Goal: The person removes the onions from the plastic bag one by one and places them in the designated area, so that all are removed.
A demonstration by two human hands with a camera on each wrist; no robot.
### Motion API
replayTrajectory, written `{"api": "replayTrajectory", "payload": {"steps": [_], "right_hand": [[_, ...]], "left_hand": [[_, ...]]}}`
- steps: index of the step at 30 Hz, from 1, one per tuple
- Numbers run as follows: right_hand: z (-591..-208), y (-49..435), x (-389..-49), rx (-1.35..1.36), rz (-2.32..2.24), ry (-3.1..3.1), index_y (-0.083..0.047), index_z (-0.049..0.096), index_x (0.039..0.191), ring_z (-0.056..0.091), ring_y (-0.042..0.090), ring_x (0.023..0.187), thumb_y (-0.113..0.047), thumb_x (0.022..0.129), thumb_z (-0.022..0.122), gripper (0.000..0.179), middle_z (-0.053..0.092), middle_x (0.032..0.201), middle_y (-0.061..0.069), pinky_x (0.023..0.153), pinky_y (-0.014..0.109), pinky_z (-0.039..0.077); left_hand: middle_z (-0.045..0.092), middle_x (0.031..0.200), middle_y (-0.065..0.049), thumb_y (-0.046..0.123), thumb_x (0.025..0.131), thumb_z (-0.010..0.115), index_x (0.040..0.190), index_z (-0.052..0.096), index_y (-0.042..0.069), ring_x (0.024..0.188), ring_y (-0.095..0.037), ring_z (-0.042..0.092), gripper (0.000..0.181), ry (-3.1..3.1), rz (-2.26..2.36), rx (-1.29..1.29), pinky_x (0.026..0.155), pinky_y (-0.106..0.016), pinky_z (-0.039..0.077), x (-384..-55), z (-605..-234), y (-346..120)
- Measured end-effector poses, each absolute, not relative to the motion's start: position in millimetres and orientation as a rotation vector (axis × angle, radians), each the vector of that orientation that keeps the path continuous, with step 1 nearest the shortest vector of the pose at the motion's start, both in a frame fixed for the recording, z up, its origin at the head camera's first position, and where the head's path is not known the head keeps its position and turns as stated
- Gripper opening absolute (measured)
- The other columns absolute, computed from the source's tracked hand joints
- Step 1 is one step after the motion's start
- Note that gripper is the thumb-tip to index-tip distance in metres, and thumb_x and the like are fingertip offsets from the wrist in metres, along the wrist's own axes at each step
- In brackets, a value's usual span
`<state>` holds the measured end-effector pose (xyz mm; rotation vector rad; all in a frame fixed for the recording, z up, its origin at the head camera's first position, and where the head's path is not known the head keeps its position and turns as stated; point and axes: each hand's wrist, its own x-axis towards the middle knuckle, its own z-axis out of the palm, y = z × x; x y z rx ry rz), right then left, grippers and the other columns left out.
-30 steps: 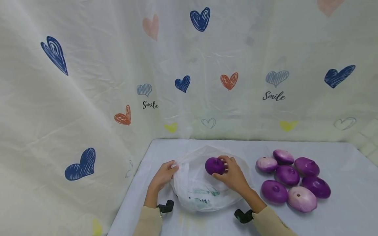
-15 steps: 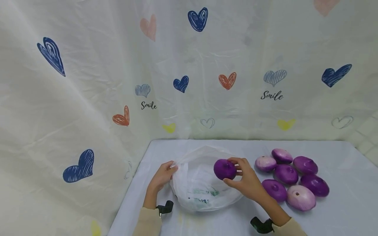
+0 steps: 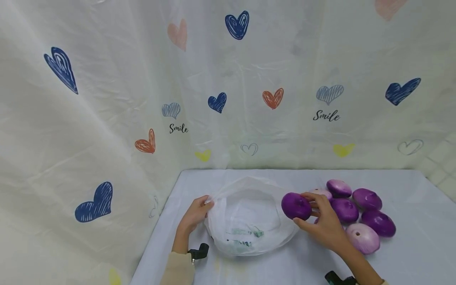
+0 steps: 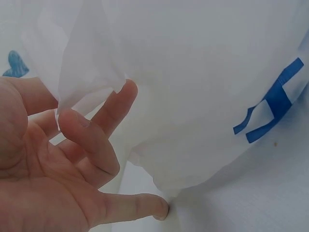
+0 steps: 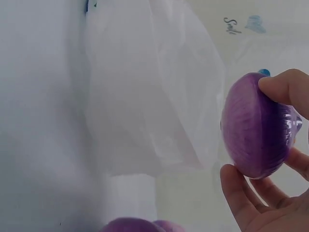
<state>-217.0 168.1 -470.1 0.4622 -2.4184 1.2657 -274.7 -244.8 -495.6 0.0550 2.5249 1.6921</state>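
Note:
A white plastic bag (image 3: pixel 246 237) with green print stands with its mouth spread wide. My left hand (image 3: pixel 194 213) holds the bag's left rim; in the left wrist view the fingers (image 4: pixel 104 145) are bent at the thin film. My right hand (image 3: pixel 324 223) grips a purple onion (image 3: pixel 296 206) between thumb and fingers, just past the bag's right rim. Seen from the right wrist, the onion (image 5: pixel 258 126) is glossy, and the bag's side (image 5: pixel 145 96) is behind it to the left. The bottom of the bag's inside is only partly visible.
Several purple and pale pink onions, such as one pale onion (image 3: pixel 363 238), lie grouped right of the bag on a white-covered table (image 3: pixel 420 253). My right hand partly hides some. A curtain (image 3: pixel 299 59) with printed hearts hangs behind.
My right hand has carried the onion rightward, from over the bag's mouth to beyond its right rim near the other onions. The left hand has stayed at the bag's rim.

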Motion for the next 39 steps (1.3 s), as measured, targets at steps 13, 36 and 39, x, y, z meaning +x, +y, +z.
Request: {"api": "replayTrajectory", "payload": {"steps": [13,36,39], "right_hand": [[-467.7,224.4,-204.6,0.26,1.32,-2.472,-0.005,0.042,0.146,0.041,-0.013,0.107,-0.019,0.086,0.084,0.076,0.04,0.14,0.013,0.084,0.001,0.042],[-476.8,330.5,-221.5,-0.291,1.305,-2.424,-0.012,0.028,0.159,0.042,-0.008,0.093,-0.033,0.089,0.081,0.091,0.027,0.14,0.028,0.064,0.0,0.042],[-478.2,336.0,-225.5,-0.387,1.281,-2.44,-0.013,0.026,0.161,0.052,0.016,0.105,-0.037,0.089,0.08,0.093,0.025,0.147,0.03,0.062,0.001,0.042]], "left_hand": [[0.049,0.074,-0.001,0.02,0.104,0.059,0.125,0.065,0.007,0.063,-0.015,0.046,0.026,2.521,1.703,0.045,0.058,-0.025,0.039,-276.3,-499.6,-245.7],[0.049,0.074,-0.001,0.022,0.105,0.059,0.127,0.064,0.007,0.062,-0.017,0.047,0.027,2.508,1.711,0.07,0.057,-0.025,0.038,-275.3,-498.1,-245.2],[0.049,0.075,-0.001,0.023,0.104,0.059,0.128,0.064,0.007,0.063,-0.017,0.047,0.029,2.507,1.713,0.071,0.058,-0.026,0.039,-275.2,-498.0,-245.4]]}}
